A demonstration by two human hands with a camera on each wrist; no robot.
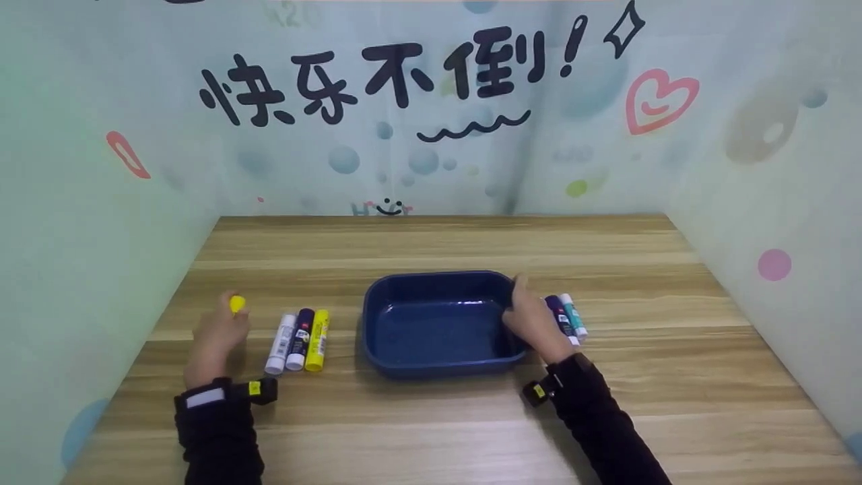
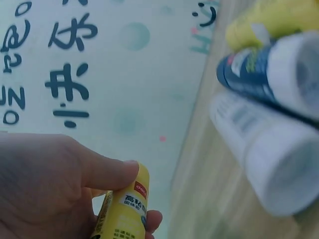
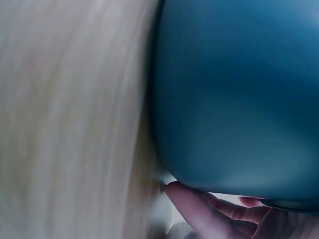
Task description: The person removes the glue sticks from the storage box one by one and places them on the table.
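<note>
My left hand holds a yellow glue stick between thumb and fingers, left of a row of glue sticks. In the head view only the yellow end shows above the hand. That row has a white glue stick, a dark blue one with a white end and another yellow one, side by side on the table. My right hand grips the right rim of a dark blue rectangular basin, its thumb over the edge. The right wrist view shows the fingers against the basin's outer wall.
Right of the basin, partly behind the right hand, lie a dark purple glue stick and a white and teal one. The wood-grain table is bordered by printed cloth walls at the back and both sides.
</note>
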